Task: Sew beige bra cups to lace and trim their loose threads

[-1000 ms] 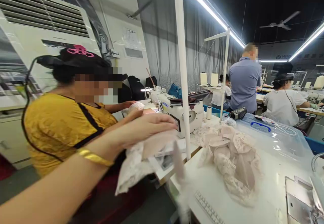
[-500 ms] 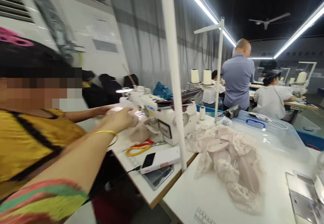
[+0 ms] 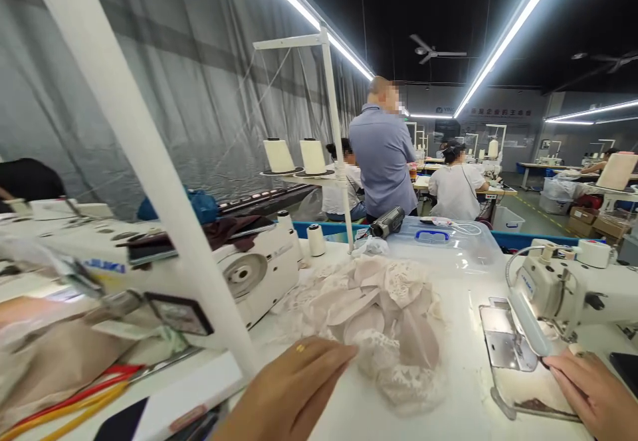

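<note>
My left hand (image 3: 299, 384) is in the lower middle, with a ring on one finger. Its fingers stretch to the right and nothing shows in them; the thumb is hidden. Just beyond the fingertips lies a heap of pale beige lace garments with smooth cup-like pieces (image 3: 366, 325). My right hand (image 3: 585, 388) is at the lower right, fingers stretched towards the needle area of a white sewing machine (image 3: 548, 288). Its fingertips are at the machine's metal plate (image 3: 513, 351), and I see nothing held.
A white post (image 3: 149, 162) rises between my table and another sewing machine (image 3: 100, 265). Scissors with red and yellow handles (image 3: 94, 394) and a white device (image 3: 194, 398) lie there. Behind the heap is a clear plastic box lid (image 3: 448, 248). A person (image 3: 381, 155) stands farther back.
The view has swung right. My left arm has come back from the neighbouring machine, where a co-worker sat, to beside the lace heap. My right hand has come into view.
</note>
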{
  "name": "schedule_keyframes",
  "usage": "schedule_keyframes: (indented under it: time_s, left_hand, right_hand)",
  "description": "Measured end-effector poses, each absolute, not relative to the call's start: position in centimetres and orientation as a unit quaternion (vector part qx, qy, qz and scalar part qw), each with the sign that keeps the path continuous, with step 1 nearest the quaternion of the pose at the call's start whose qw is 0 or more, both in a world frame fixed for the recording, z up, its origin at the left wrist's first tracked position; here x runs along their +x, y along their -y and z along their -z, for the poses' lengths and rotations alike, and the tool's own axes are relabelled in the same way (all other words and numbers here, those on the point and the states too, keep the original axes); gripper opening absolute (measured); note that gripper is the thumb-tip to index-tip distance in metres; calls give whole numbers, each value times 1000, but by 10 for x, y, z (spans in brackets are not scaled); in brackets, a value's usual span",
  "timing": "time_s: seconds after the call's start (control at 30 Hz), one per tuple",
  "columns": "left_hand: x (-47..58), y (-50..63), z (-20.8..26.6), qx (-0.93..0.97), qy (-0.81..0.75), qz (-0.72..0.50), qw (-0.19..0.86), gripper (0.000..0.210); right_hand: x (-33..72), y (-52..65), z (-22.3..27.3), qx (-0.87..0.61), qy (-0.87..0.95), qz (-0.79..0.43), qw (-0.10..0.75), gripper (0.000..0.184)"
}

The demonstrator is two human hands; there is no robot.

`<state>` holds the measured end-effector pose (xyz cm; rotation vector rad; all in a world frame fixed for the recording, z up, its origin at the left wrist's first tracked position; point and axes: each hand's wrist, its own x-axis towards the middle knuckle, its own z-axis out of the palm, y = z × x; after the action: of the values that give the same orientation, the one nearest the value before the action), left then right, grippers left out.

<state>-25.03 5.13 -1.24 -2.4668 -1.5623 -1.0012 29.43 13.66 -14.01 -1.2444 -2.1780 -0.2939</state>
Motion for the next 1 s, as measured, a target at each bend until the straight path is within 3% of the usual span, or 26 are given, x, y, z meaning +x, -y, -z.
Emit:
schedule_keyframes:
  time_s: [0.07,0.27,0.43,0.57,0.67,0.77,0.9,1.0]
  left_hand:
    - [-211,-82,-4,-780,550,287,-85,36]
    - [-147,-151,-13,-706,635,257,-179,29]
    - [-135,-170,-5,-600,643,356,-316,26]
    - [-160,-176,-58,-499,568,520,-397,26]
    - [-178,-166,-117,-441,481,651,-388,8]
    - [-171,-141,-145,-420,426,690,-408,28]
    - [-125,-99,-102,-422,433,600,-524,48]
    - [-91,-74,-43,-417,452,500,-610,53]
  right_hand:
    - [306,-126,133,-467,830,126,276,33]
    - [331,-101,129,-434,860,133,233,59]
    - [322,-98,126,-422,854,146,268,40]
    - [318,-96,124,-411,840,185,304,21]
    - [316,-92,132,-409,821,168,360,24]
    - [304,-83,141,-435,788,67,430,31]
    - [266,-58,124,-495,746,-130,426,34]
    - [232,-35,87,-508,733,-149,427,33]
